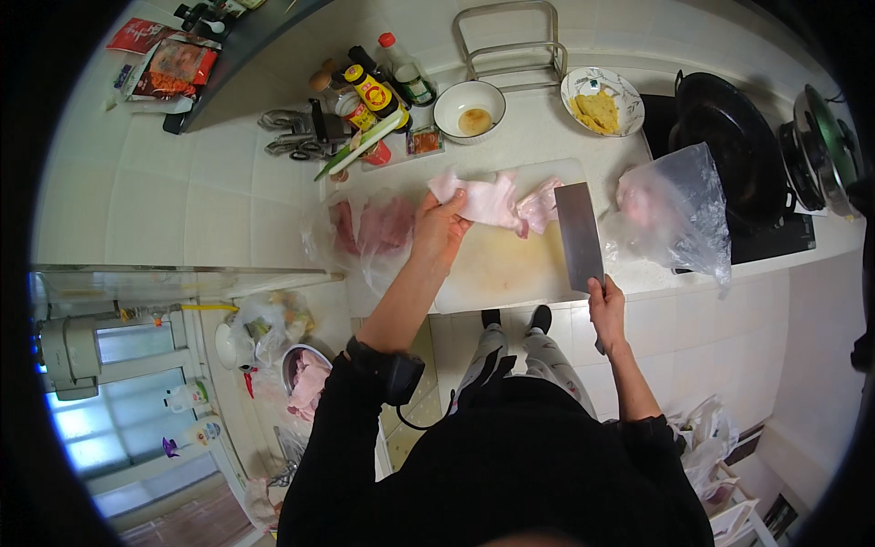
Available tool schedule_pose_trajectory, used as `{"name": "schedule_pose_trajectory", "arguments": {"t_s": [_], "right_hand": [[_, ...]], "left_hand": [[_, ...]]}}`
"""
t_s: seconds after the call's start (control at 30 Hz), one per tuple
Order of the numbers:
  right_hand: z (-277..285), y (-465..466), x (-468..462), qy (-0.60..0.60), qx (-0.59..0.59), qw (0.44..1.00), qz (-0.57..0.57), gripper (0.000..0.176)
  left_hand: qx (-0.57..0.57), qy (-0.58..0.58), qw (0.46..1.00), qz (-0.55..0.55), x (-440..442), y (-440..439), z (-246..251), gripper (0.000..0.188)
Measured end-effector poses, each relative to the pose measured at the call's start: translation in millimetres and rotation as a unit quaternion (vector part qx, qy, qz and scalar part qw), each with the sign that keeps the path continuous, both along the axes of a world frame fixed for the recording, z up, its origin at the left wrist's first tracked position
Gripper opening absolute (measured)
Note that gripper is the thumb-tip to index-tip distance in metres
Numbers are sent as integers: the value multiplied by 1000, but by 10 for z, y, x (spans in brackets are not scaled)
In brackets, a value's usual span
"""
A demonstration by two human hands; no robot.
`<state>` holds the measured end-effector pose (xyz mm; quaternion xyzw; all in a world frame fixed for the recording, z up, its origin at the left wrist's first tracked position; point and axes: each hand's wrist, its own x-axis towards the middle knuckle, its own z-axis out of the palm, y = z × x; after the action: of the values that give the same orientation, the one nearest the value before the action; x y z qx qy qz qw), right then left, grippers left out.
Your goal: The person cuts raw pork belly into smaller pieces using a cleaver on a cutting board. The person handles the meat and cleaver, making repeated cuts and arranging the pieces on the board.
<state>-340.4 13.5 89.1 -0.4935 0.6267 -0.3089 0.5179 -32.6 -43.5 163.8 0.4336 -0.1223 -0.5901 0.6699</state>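
Note:
My left hand [441,229] grips the left end of a pale piece of raw meat or skin [487,199] over a white cutting board [506,273]. A smaller pale piece [540,205] adjoins its right end. My right hand [607,308] is closed around the handle of a cleaver [578,236], whose broad blade lies over the board's right edge, beside the smaller piece. Left of the board, a clear plastic bag holds redder raw meat [386,222]. At its right, another clear bag [673,205] holds pink raw meat.
Behind the board stand a white bowl [470,96], a plate with yellow food [618,89], sauce bottles [374,92], a green onion stalk [362,145] and a metal rack [509,48]. A black wok [728,150] sits at right. A metal bowl of meat [307,383] is at lower left.

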Motion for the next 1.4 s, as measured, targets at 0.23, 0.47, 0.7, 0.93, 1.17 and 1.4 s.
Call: {"name": "schedule_pose_trajectory", "arguments": {"t_s": [0.23,0.47,0.7,0.93,1.17,1.4], "right_hand": [[-20,-67,-39,15,25,999,19,30],[-115,-21,16,34,6,997,74,28],[-173,28,76,47,1,994,96,34],[-11,138,338,143,-78,976,148,31],[-28,60,671,311,-129,916,220,23],[-71,159,719,302,-110,927,195,22]], "left_hand": [[294,116,941,123,-105,741,-1061,19],[428,-65,841,-325,130,1100,-1116,20],[103,-779,590,-184,137,531,-1276,24],[160,-804,494,-291,190,411,-1202,19],[152,-637,710,-258,270,377,-1433,23],[290,-499,754,-313,228,626,-1730,30]]}}
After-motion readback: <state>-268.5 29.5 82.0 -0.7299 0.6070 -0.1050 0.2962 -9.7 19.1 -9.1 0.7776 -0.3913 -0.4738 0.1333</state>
